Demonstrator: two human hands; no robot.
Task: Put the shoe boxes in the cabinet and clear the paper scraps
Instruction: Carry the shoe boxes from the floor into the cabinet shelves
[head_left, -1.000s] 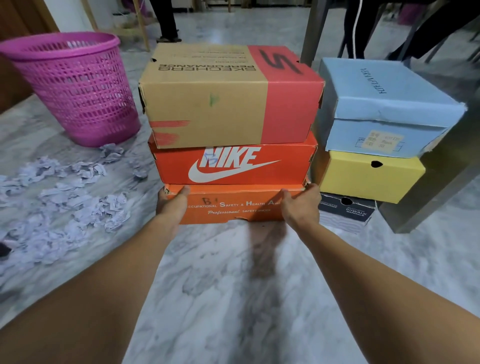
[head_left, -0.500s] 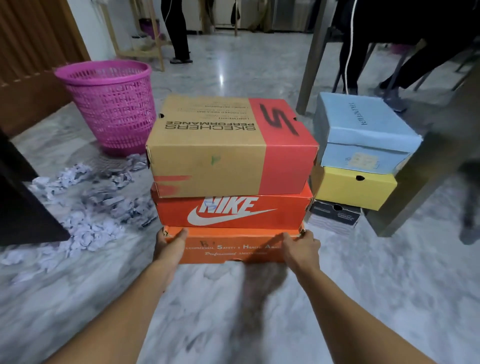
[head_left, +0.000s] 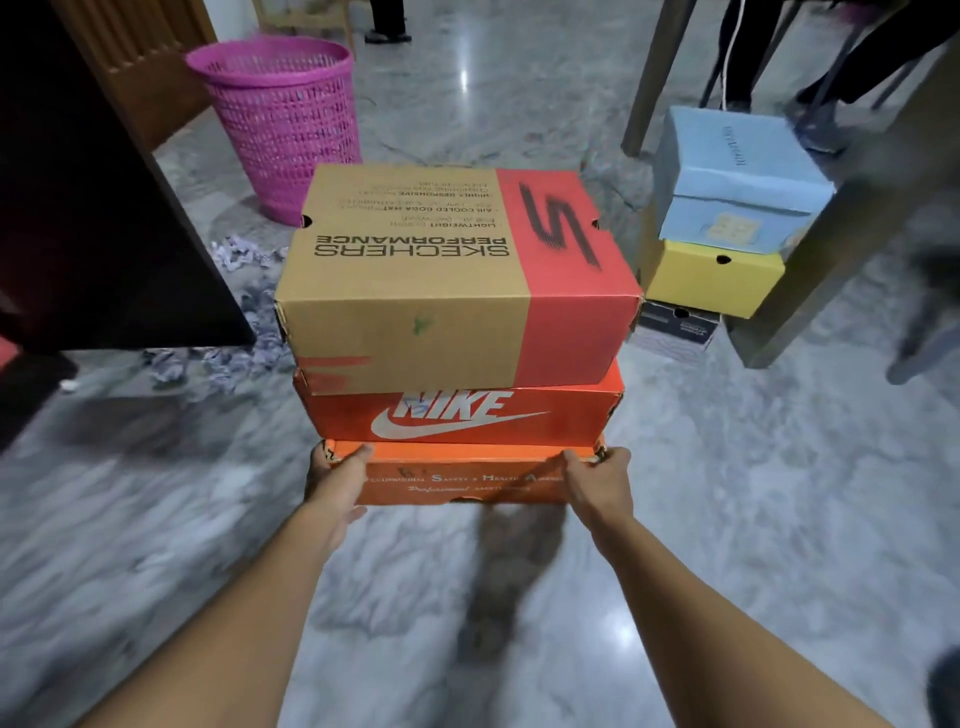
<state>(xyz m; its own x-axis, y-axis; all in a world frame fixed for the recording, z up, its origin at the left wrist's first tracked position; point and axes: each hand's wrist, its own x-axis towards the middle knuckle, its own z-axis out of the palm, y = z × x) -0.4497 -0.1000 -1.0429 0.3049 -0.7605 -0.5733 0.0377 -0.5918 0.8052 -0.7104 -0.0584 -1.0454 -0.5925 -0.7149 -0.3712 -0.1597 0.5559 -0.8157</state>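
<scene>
Three stacked shoe boxes are held over the marble floor (head_left: 737, 530): Skechers box (head_left: 452, 296) on Nike box (head_left: 467, 418) on orange safety-shoe box (head_left: 462, 480), whose ends are gripped by left hand (head_left: 336, 475) and right hand (head_left: 597, 480). Stiff, likely light cardboard; upper boxes could slide if tilted.

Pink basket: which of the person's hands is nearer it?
Left. The left hand holds the bottom box at the corner toward the pink basket; the right hand holds the opposite corner.

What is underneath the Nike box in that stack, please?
Under the Nike box lies an orange safety-shoe box, held at its ends by the left hand and right hand. Its contents and underside are hidden.
</scene>
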